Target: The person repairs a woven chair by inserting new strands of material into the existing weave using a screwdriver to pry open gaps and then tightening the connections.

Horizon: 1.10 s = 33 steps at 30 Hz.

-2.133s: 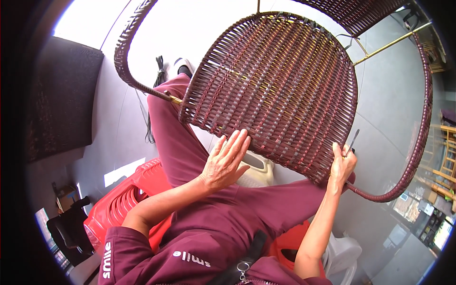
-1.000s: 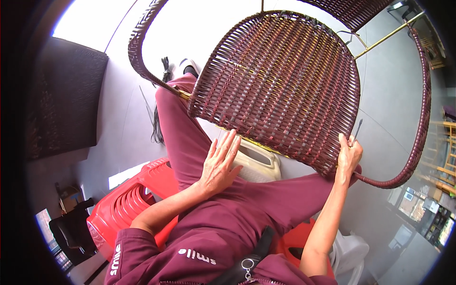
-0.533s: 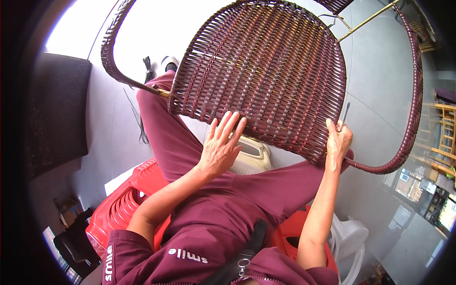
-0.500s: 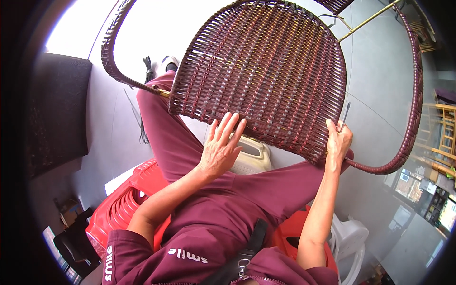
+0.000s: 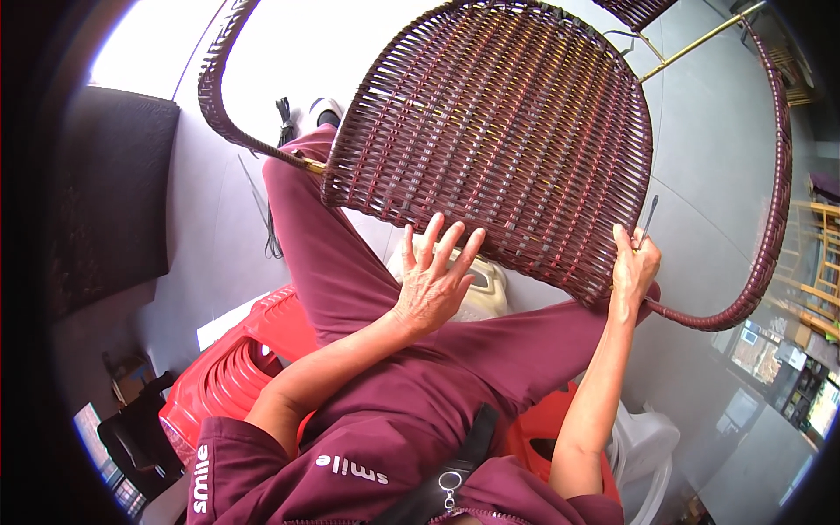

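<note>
A chair (image 5: 499, 149) of woven dark-red and brown wicker is tilted across my thighs, its rounded seat panel toward me. My left hand (image 5: 435, 289) is open, fingers spread, with the fingertips at the panel's lower edge. At the panel's right lower edge my right hand (image 5: 633, 267) is closed, thumb against the weave. A slim metal tool with a flattened tip, like a screwdriver (image 5: 650, 215), sticks up out of this hand; its handle is hidden in the fist. Wicker-wrapped armrest loops (image 5: 781, 175) curve out on both sides.
Red plastic stools (image 5: 223, 372) are beneath and beside me. A cream plastic stool (image 5: 484, 296) stands between my legs. Dark strips (image 5: 284, 121) lie on the floor by my shoe. A dark panel (image 5: 114, 192) is at left, and wooden chair frames (image 5: 825, 262) are at far right.
The chair and both hands have shifted slightly right in the view. My left hand's fingers are spread wider; my right hand keeps its hold with the tool in it.
</note>
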Tool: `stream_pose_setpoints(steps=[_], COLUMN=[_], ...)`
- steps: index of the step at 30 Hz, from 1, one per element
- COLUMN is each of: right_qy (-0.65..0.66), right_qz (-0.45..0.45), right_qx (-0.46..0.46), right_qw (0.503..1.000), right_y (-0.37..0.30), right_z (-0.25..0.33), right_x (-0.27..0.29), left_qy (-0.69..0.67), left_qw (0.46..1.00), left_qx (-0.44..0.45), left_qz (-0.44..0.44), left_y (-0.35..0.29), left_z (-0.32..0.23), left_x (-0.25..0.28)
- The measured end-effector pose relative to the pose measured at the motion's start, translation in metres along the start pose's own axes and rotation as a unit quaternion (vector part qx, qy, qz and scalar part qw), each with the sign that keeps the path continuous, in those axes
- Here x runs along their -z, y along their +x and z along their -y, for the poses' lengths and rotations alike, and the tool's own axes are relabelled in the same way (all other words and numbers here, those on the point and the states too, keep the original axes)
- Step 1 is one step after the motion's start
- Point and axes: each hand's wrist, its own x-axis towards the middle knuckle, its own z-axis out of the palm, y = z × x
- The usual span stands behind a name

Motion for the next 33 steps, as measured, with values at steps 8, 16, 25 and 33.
stream_pose_setpoints(steps=[8,16,25,33], right_qy=[-0.016,-0.022,-0.011,0.007], right_qz=[-0.006,-0.004,0.014,-0.125], right_qx=[0.009,0.007,0.010,0.181], right_qw=[1.000,1.000,1.000,0.975], right_y=[0.000,-0.001,-0.002,-0.057], right_z=[-0.001,0.002,0.006,0.034], right_x=[-0.002,0.000,0.000,0.007], left_qy=[-0.047,-0.013,-0.019,-0.054], left_qw=[0.999,1.000,1.000,0.972], left_qx=[0.016,0.024,0.011,0.070], left_qz=[0.020,0.008,0.022,-0.217], left_y=[-0.004,0.008,0.007,-0.004], left_z=[-0.001,-0.004,0.000,0.068], left_x=[0.012,0.014,0.018,0.080])
